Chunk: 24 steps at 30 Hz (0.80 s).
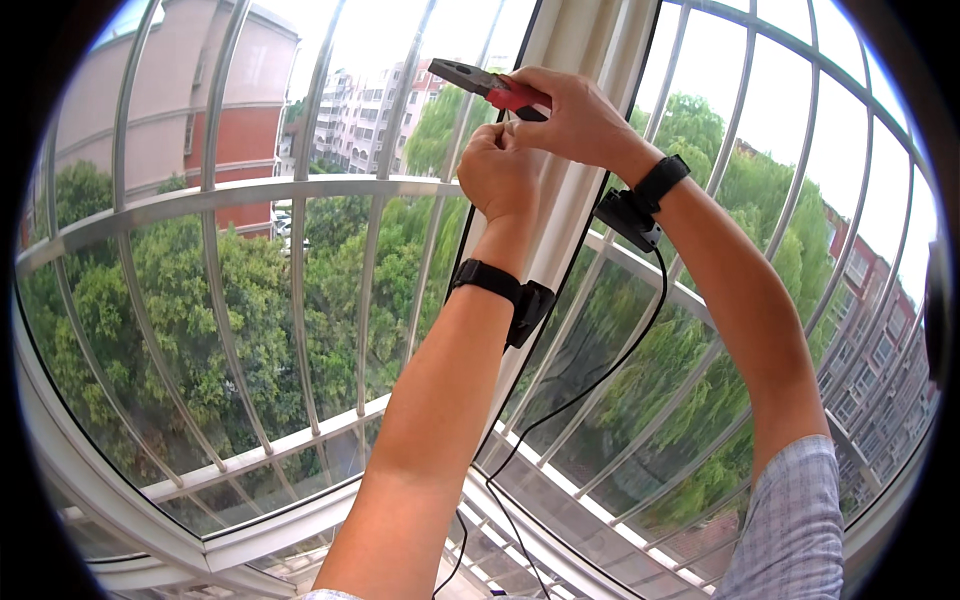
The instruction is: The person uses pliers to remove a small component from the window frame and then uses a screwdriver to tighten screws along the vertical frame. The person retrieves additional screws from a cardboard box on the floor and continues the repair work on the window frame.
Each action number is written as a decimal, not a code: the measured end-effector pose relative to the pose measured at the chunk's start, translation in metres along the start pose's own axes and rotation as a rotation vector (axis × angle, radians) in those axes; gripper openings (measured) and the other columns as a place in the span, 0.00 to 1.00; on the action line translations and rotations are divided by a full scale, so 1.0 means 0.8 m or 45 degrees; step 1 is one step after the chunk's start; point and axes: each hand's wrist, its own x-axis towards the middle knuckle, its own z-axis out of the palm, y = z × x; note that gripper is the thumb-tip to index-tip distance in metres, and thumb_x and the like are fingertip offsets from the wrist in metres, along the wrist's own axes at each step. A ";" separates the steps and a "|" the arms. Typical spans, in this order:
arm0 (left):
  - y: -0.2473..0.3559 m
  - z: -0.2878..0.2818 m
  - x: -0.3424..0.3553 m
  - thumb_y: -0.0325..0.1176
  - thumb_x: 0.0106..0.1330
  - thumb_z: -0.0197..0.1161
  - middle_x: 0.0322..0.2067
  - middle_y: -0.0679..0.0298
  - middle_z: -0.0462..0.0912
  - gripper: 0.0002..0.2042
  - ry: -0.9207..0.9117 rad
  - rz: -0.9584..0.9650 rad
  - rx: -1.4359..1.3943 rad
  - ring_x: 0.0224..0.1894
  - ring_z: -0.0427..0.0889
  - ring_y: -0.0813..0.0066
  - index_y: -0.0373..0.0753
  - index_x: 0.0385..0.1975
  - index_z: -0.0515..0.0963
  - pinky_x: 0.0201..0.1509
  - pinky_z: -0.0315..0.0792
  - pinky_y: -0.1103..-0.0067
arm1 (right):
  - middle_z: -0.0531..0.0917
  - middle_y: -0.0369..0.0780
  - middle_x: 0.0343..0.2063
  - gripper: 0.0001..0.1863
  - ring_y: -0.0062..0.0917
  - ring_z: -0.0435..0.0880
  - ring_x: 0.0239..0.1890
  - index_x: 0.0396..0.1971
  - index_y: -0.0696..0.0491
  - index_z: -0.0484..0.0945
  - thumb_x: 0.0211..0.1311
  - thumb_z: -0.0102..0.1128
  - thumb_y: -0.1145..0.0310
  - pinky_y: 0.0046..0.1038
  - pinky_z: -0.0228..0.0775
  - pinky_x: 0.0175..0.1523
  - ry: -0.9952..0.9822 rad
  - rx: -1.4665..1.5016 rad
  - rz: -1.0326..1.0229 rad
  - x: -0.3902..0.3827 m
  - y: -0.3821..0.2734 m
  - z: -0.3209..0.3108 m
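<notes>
My right hand (pixel 572 118) is raised at the white window post (pixel 565 210), gripping pliers with red handles (pixel 505 98) and their grey head toward the upper left. Just below the pliers, my left hand (pixel 495 170) is closed in a pinch near the post; a thin piece shows at its fingertips, too small to name. Both wrists wear black straps with small black devices (pixel 625 215), from which black cables hang.
Glass panes with white frames (pixel 200 549) surround me, curving across the view. Metal bars and a horizontal rail (pixel 330 186) stand outside, with trees and apartment buildings beyond. A checked sleeve (pixel 780 520) is on my right arm.
</notes>
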 end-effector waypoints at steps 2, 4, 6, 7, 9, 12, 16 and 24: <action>-0.002 0.000 0.000 0.34 0.65 0.63 0.28 0.52 0.87 0.07 0.018 -0.001 -0.006 0.32 0.87 0.52 0.39 0.32 0.86 0.38 0.78 0.64 | 0.84 0.42 0.32 0.26 0.27 0.80 0.33 0.52 0.57 0.81 0.52 0.67 0.62 0.29 0.72 0.43 -0.114 -0.055 0.092 0.003 -0.002 -0.001; -0.002 0.001 -0.002 0.34 0.65 0.63 0.28 0.52 0.87 0.07 0.011 -0.001 -0.016 0.32 0.87 0.52 0.40 0.33 0.86 0.38 0.78 0.64 | 0.84 0.42 0.32 0.25 0.27 0.81 0.33 0.51 0.57 0.81 0.52 0.66 0.63 0.30 0.73 0.43 -0.154 -0.062 0.098 -0.001 0.003 -0.001; -0.002 0.002 -0.003 0.33 0.65 0.62 0.28 0.52 0.87 0.07 -0.016 0.013 -0.012 0.33 0.87 0.51 0.40 0.34 0.86 0.38 0.78 0.64 | 0.85 0.43 0.33 0.25 0.27 0.81 0.33 0.51 0.57 0.81 0.52 0.66 0.63 0.30 0.74 0.43 -0.109 -0.002 0.013 -0.007 0.008 0.007; -0.002 0.001 -0.002 0.33 0.64 0.62 0.28 0.52 0.87 0.07 -0.014 0.048 0.001 0.33 0.87 0.50 0.40 0.34 0.86 0.38 0.78 0.63 | 0.85 0.43 0.33 0.25 0.27 0.81 0.34 0.51 0.58 0.81 0.52 0.66 0.63 0.30 0.74 0.44 -0.104 0.012 0.001 -0.007 0.010 0.010; -0.005 -0.002 0.000 0.33 0.64 0.62 0.28 0.52 0.87 0.07 -0.009 0.117 0.022 0.33 0.87 0.49 0.39 0.34 0.85 0.38 0.78 0.63 | 0.85 0.43 0.34 0.25 0.28 0.82 0.35 0.51 0.58 0.81 0.52 0.66 0.62 0.30 0.74 0.45 -0.096 0.036 -0.026 -0.004 0.012 0.016; -0.005 -0.003 0.000 0.33 0.64 0.62 0.28 0.52 0.86 0.06 -0.007 0.118 -0.041 0.33 0.86 0.48 0.40 0.33 0.84 0.38 0.78 0.63 | 0.85 0.43 0.34 0.25 0.27 0.82 0.35 0.51 0.58 0.81 0.53 0.67 0.62 0.30 0.74 0.45 -0.080 0.034 -0.052 -0.007 0.013 0.014; -0.005 -0.004 -0.001 0.33 0.64 0.63 0.27 0.51 0.86 0.06 -0.017 0.116 0.014 0.33 0.86 0.48 0.40 0.32 0.84 0.37 0.77 0.62 | 0.85 0.42 0.33 0.25 0.27 0.81 0.36 0.50 0.58 0.81 0.53 0.67 0.61 0.29 0.74 0.46 -0.124 0.020 -0.003 -0.013 0.014 0.009; -0.002 -0.003 -0.003 0.34 0.65 0.61 0.27 0.51 0.85 0.07 -0.045 0.102 0.040 0.32 0.86 0.48 0.40 0.32 0.84 0.36 0.77 0.62 | 0.84 0.43 0.33 0.25 0.29 0.81 0.34 0.47 0.57 0.82 0.52 0.67 0.58 0.32 0.73 0.43 -0.131 0.144 0.024 -0.013 0.017 0.006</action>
